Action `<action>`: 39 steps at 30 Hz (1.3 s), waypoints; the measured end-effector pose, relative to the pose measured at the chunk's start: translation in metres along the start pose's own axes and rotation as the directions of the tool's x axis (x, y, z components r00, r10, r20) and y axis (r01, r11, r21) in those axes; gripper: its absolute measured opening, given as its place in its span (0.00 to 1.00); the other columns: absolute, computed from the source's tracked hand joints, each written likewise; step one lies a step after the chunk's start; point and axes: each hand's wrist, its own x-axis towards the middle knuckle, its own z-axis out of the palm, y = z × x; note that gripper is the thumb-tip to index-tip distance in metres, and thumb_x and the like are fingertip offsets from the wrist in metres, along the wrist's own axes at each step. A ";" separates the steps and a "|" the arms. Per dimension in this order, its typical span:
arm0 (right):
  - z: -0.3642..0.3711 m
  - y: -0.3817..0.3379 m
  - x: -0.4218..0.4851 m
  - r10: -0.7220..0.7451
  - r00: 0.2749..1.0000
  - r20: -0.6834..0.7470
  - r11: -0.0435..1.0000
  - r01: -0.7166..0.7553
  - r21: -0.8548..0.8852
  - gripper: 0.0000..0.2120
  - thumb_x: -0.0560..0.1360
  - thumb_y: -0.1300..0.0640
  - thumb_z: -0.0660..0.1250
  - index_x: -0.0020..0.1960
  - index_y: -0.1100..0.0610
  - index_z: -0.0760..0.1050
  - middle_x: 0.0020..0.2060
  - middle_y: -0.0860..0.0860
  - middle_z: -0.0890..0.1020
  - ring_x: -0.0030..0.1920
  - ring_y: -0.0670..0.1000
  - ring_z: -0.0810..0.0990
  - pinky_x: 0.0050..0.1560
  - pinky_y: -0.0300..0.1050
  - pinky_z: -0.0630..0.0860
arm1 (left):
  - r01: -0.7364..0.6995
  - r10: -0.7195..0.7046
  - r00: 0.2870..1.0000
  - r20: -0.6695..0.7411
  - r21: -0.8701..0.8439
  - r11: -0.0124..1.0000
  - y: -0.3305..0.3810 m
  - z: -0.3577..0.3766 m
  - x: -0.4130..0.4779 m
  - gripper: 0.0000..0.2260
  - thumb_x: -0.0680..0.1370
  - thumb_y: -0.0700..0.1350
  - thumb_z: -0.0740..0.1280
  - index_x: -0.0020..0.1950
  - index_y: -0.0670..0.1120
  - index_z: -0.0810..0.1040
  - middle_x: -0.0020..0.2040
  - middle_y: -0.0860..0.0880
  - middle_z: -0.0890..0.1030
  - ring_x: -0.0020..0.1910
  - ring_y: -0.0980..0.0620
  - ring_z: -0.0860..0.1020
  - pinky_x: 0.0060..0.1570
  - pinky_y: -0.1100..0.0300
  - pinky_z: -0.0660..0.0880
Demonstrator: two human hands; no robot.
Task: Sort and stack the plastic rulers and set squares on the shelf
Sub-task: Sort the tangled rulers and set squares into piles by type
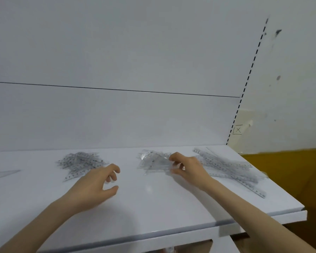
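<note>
Person is working at a white shelf (pixel 153 207) with three loose heaps of clear plastic lying toward the back. Right hand (pixel 187 167) is pinching the right edge of the middle pile (pixel 151 160), thumb under, fingers over. The pieces look like triangular set squares, but how many are in the pinch cannot be told. Left hand (pixel 97 183) is hovering just in front of the left pile (pixel 80 162), fingers loosely curled, grasping nothing. Long rulers (pixel 232 169) are lying criss-crossed just beside the right hand, with some ends reaching close to the shelf's right edge. A lone set square (pixel 2 174) is lying at the far left of the view.

Likely risks:
- The pieces are thin, slick and see-through, so a one-sided pinch is probably going to fan the stack or drop the lower sheets.
- Lifting from one edge with the left hand not helping could drag neighbouring pieces across the shelf.
- The right forearm is sitting close to the rulers, and a sweep outward could knock the outermost ones off the right edge.
- Mixed shapes are hard to tell apart when clear, so mis-sorting is plausible.
</note>
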 end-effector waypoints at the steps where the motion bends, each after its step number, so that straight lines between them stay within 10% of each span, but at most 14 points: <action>1: 0.006 0.001 0.008 0.008 1.000 -0.007 1.000 -0.009 -0.020 0.11 0.74 0.60 0.70 0.56 0.59 0.75 0.46 0.51 0.81 0.44 0.46 0.76 0.44 0.31 0.69 | 0.019 -0.019 1.000 -0.012 0.001 1.000 -0.007 -0.003 -0.005 0.13 0.75 0.52 0.67 0.56 0.62 0.68 0.50 0.62 0.75 0.51 0.64 0.72 0.46 0.65 0.71; 13: 0.022 -0.009 0.011 -0.055 0.997 0.058 0.942 0.071 -0.327 0.26 0.75 0.41 0.58 0.60 0.57 0.78 0.63 0.55 0.77 0.63 0.58 0.74 0.62 0.51 0.72 | 0.011 -0.004 0.999 -0.034 0.227 0.974 -0.019 -0.025 -0.028 0.09 0.77 0.54 0.62 0.57 0.60 0.69 0.54 0.64 0.71 0.54 0.65 0.68 0.48 0.67 0.66; 19: 0.006 -0.033 0.010 -0.091 0.986 0.142 0.931 0.134 -0.339 0.27 0.71 0.39 0.58 0.62 0.55 0.77 0.63 0.53 0.77 0.60 0.58 0.76 0.58 0.47 0.70 | -0.030 0.039 0.999 -0.010 0.455 0.890 -0.029 -0.040 -0.032 0.32 0.65 0.62 0.42 0.57 0.54 0.75 0.56 0.58 0.75 0.57 0.56 0.72 0.46 0.62 0.64; 26: 0.051 -0.115 0.053 -0.239 0.950 0.201 0.932 0.283 -0.227 0.34 0.73 0.39 0.59 0.76 0.47 0.57 0.70 0.45 0.69 0.65 0.50 0.70 0.62 0.40 0.65 | 0.136 -0.124 0.991 -0.058 0.497 0.857 -0.065 -0.090 -0.092 0.13 0.79 0.52 0.58 0.62 0.54 0.72 0.60 0.58 0.73 0.59 0.57 0.68 0.48 0.62 0.63; 39: 0.258 -0.368 0.160 -0.441 0.830 0.342 0.878 0.478 -0.027 0.25 0.78 0.44 0.62 0.72 0.51 0.66 0.69 0.48 0.71 0.70 0.50 0.65 0.68 0.44 0.63 | 0.495 -0.402 0.863 -0.305 0.353 0.794 -0.244 -0.216 -0.294 0.04 0.78 0.52 0.63 0.52 0.59 0.72 0.54 0.63 0.71 0.55 0.61 0.70 0.57 0.65 0.70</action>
